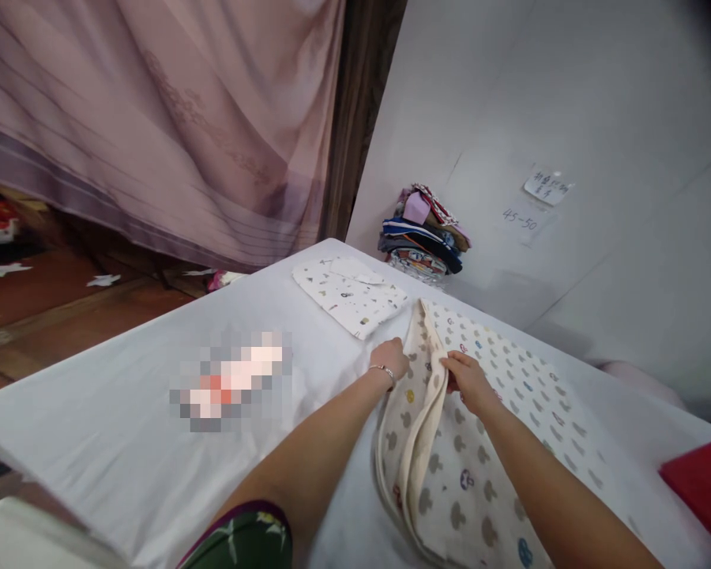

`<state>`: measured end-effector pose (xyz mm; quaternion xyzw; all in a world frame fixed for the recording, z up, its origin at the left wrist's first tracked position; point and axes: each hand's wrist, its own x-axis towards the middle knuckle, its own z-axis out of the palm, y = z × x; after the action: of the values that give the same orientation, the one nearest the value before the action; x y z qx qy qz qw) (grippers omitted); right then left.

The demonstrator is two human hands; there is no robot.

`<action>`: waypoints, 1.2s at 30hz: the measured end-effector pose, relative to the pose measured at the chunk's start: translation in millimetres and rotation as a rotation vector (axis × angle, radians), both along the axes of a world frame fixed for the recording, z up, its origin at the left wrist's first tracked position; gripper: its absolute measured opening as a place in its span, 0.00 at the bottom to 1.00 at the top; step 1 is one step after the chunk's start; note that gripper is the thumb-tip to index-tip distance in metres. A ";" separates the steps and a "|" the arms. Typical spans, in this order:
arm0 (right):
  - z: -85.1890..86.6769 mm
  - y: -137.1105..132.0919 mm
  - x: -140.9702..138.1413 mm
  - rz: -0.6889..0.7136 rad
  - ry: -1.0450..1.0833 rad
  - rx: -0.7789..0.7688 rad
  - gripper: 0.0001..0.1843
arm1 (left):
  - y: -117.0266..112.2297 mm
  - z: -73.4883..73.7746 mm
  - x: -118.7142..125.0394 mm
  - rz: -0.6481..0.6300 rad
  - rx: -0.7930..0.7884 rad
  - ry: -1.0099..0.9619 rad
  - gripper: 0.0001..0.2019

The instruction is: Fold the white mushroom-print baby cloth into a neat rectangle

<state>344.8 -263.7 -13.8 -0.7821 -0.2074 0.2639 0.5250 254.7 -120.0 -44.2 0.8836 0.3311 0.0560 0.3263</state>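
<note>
A cream cloth (459, 450) printed with grey mushroom-like shapes and small coloured figures lies partly folded over the right half of the table, its layered edges lifted toward me. My left hand (391, 359), with a bracelet at the wrist, is closed at the cloth's left edge. On the other side of the raised fold, my right hand (465, 381) pinches the cloth's edge between thumb and fingers. Beyond my left hand lies a folded white cloth (349, 296) with small dark prints.
A white-covered table (124, 474) spreads under everything. Folded clothes (423, 233) are stacked at the far edge by the grey wall (569, 103). A blurred-out item (231, 383) lies at left. Something red (702, 482) sits at the right edge. A pink curtain (213, 103) hangs behind.
</note>
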 end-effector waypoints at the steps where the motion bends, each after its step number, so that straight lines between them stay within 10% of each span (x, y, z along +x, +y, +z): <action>1: 2.1 0.0 -1.4 -0.009 0.001 -0.004 0.09 | 0.1 0.3 -0.1 0.001 -0.007 -0.004 0.13; 36: -13.5 24.6 -12.9 0.094 0.073 -0.176 0.02 | -16.9 -1.3 16.5 0.061 -0.419 -0.286 0.15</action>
<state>331.9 -239.1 -27.3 -0.8045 -0.2004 0.3339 0.4483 271.2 -136.9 -45.5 0.7695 0.3122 0.1205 0.5440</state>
